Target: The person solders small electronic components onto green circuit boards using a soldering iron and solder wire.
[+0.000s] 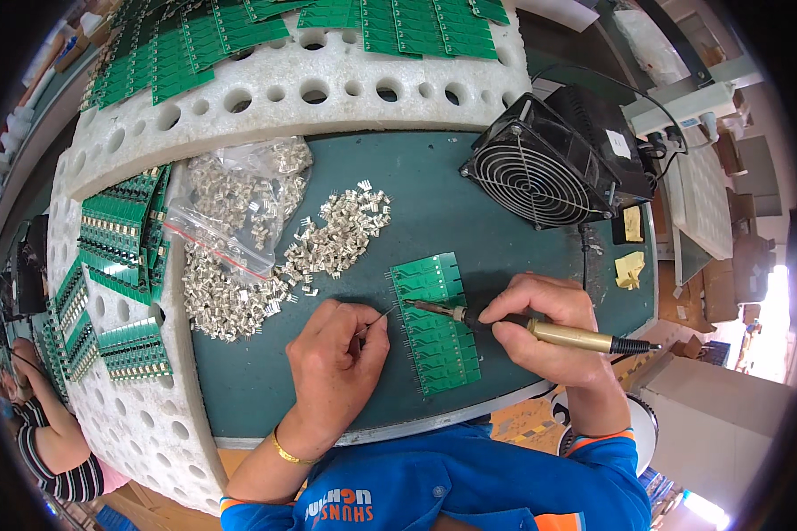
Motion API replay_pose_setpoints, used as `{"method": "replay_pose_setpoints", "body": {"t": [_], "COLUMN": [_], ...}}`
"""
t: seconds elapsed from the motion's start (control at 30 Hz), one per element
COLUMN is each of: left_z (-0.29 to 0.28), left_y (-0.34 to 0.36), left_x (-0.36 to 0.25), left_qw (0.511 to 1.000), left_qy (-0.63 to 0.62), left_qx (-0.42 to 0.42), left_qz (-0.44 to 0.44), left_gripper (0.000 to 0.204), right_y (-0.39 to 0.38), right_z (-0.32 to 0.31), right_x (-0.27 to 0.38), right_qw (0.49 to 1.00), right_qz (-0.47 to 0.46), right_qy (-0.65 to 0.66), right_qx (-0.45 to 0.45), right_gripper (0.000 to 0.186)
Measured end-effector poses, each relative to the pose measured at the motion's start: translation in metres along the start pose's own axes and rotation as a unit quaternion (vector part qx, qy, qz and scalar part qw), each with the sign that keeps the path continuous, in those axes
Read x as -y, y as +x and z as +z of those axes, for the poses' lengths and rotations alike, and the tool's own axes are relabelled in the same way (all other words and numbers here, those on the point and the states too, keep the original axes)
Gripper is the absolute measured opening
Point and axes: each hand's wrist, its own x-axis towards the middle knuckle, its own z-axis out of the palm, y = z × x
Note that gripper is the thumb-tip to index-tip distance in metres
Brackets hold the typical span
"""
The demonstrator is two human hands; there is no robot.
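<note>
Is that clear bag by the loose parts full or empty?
Not empty: many small silvery parts show through the clear bag. Whether it is packed full, I cannot tell.

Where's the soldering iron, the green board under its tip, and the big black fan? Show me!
Soldering iron (576, 337): head view, on its gold handle.
Green board (436, 343): head view, middle of its flat face.
Black fan (533, 184): head view, on its round grille.

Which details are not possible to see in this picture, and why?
Head view:
Soldering iron over green board: contact point too small to judge.
Thin wire: lower end hidden by left hand.
Fan: inside too dark behind its grille.
Co-worker: partly cut off by the picture's dark edge.
</note>
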Motion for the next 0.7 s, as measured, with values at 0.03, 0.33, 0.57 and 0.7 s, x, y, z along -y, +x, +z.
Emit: {"method": "replay_pose_setpoints", "body": {"t": [0.03, 0.33, 0.57, 0.7], "left_z": [0.0, 0.001, 0.003, 0.002], "left_y": [0.0, 0.001, 0.001, 0.001], "left_x": [0.0, 0.001, 0.002, 0.001], "left_qw": [1.0, 1.0, 1.0, 1.0], "left_qy": [0.0, 0.004, -0.002, 0.003], "left_qx": [0.0, -0.011, -0.014, -0.015], "left_qz": [0.0, 0.011, 0.008, 0.005], "left_gripper": [0.008, 0.01, 0.009, 0.009], "right_y": [0.0, -0.011, -0.01, -0.009], "right_z": [0.0, 0.001, 0.002, 0.002], "right_x": [0.001, 0.002, -0.005, -0.006], "right_qw": [1.0, 0.997, 0.999, 0.999], "right_qz": [0.0, -0.055, -0.034, -0.029], "right_qy": [0.0, 0.0, 0.012, 0.014], "right_qx": [-0.001, -0.054, -0.025, -0.014], "right_gripper": [0.013, 0.018, 0.015, 0.014]}}
